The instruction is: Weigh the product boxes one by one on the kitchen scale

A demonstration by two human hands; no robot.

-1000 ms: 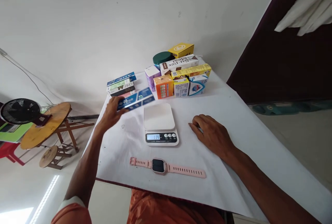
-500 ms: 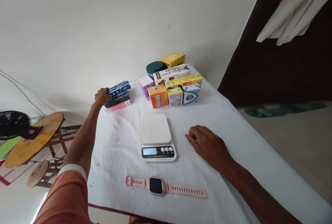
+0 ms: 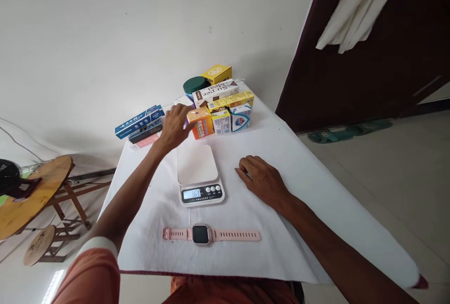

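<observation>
My left hand (image 3: 175,126) is over the table beside the orange box (image 3: 201,125), thumb and fingers apart and nothing held. Behind its fingers, a white-and-purple pack (image 3: 184,101) is partly hidden. My right hand (image 3: 262,179) rests on the white cloth, fingers loosely curled, with nothing seen in it. Between the hands sits a white kitchen scale (image 3: 197,165) with a bare platform; its display seems to read 363. Left of my left hand, a blue carton (image 3: 138,121) lies on top of a dark box (image 3: 146,131) and a pink box (image 3: 147,140).
A pink-strapped smartwatch (image 3: 201,234) lies near the front edge. Grouped at the back are a Su-per Meal box (image 3: 216,92), yellow boxes (image 3: 230,101), a white-blue box (image 3: 241,117) and a green lid (image 3: 194,84). A wooden stool (image 3: 40,244) and round table (image 3: 52,182) stand left.
My left hand has let go of the blue carton on the stack and moved right, toward the orange box. The scale's number has changed. The camera view has shifted; my right hand stays put.
</observation>
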